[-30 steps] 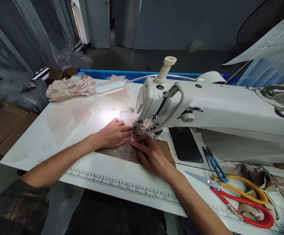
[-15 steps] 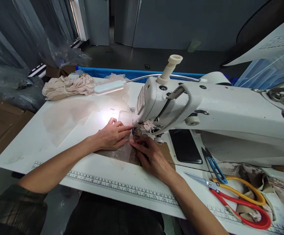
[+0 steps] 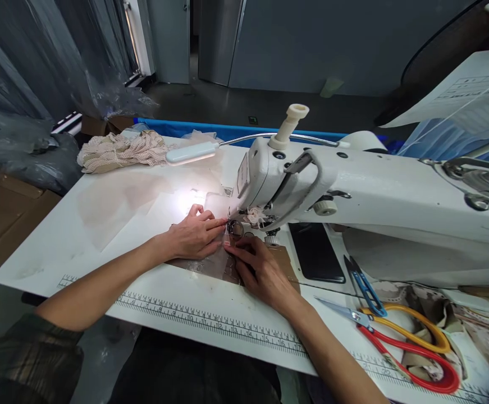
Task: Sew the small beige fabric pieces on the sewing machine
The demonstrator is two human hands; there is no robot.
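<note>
A white sewing machine (image 3: 353, 185) stands on the white table (image 3: 59, 235). My left hand (image 3: 196, 235) lies on a thin beige piece of fabric (image 3: 204, 264), its fingers stretched toward the presser foot (image 3: 233, 228). My right hand (image 3: 261, 269) rests just in front of the foot, fingertips pressed on the same fabric. Both hands hold the fabric flat at the needle. The machine's lamp (image 3: 191, 152) lights the spot.
A pile of beige lace trim (image 3: 120, 150) lies at the table's far left. Red-and-yellow-handled scissors (image 3: 408, 342) and blue thread snips (image 3: 364, 286) lie at the right, beside a black phone (image 3: 315, 252). A printed ruler (image 3: 210, 325) runs along the front edge.
Both hands stay at the presser foot with little shift. The view has moved slightly.
</note>
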